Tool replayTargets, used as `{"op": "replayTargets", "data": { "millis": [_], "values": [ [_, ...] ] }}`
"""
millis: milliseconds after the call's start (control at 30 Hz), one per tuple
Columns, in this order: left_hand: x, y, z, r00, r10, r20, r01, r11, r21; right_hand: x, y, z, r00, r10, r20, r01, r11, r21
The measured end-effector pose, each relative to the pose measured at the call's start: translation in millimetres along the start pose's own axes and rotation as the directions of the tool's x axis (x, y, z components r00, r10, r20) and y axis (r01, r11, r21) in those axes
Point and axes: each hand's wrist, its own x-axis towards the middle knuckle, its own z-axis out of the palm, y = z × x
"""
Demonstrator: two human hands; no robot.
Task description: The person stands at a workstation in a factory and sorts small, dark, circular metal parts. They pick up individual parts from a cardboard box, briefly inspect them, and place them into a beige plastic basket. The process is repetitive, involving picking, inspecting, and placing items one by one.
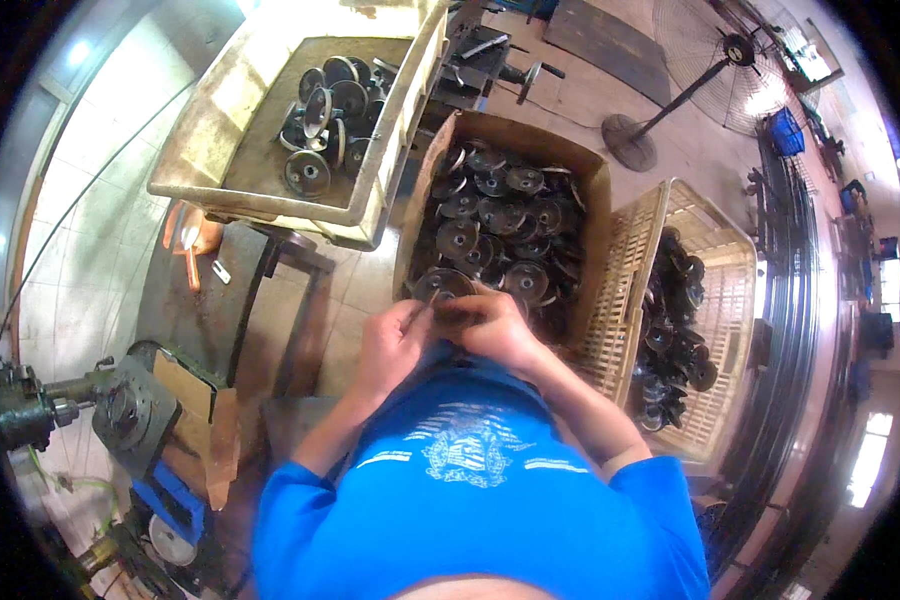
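Note:
My left hand [394, 345] and my right hand [498, 328] meet in front of my waist, at the near edge of a cardboard box [588, 180]. The fingers of both are closed around a dark round metal part [454, 313], largely covered by the fingers. Just beyond them, a disc-shaped metal wheel [443, 286] shows a pale centre; I cannot tell whether it belongs to the held part. Inside the box lie several similar dark metal wheels [500, 216], heaped together.
At the far left, a dirty cream plastic crate [270, 205] holds more wheels [349, 98]. A slatted cream basket [715, 420] with dark parts [680, 345] stands right of the box. A drilling machine [65, 410] is at left. A standing fan [670, 105] stands far right.

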Motion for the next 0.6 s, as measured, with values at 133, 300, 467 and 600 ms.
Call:
{"op": "replayTargets", "data": {
  "millis": [133,300,467,600],
  "values": [
    [6.7,1.8,6.6,0.997,-0.061,0.05,0.061,0.998,0.003,-8.7,8.1,-1.2,0.997,-0.018,-0.069,0.015,0.999,-0.046],
    [10.9,-13.9,18.0,0.996,0.077,0.041,-0.079,0.995,0.063,-16.8,11.8,-6.9,0.985,-0.12,-0.122,0.12,0.993,-0.012],
    [11.9,-0.6,23.8,0.984,-0.113,0.135,0.125,0.989,-0.082,-28.3,5.2,-7.9,0.981,-0.191,-0.043,0.166,0.926,-0.338],
    [13.9,-10.8,31.1,0.994,-0.048,0.103,0.052,0.998,-0.035,-26.2,16.6,-4.8,0.954,-0.3,0.008,0.256,0.798,-0.546]
  ]
}}
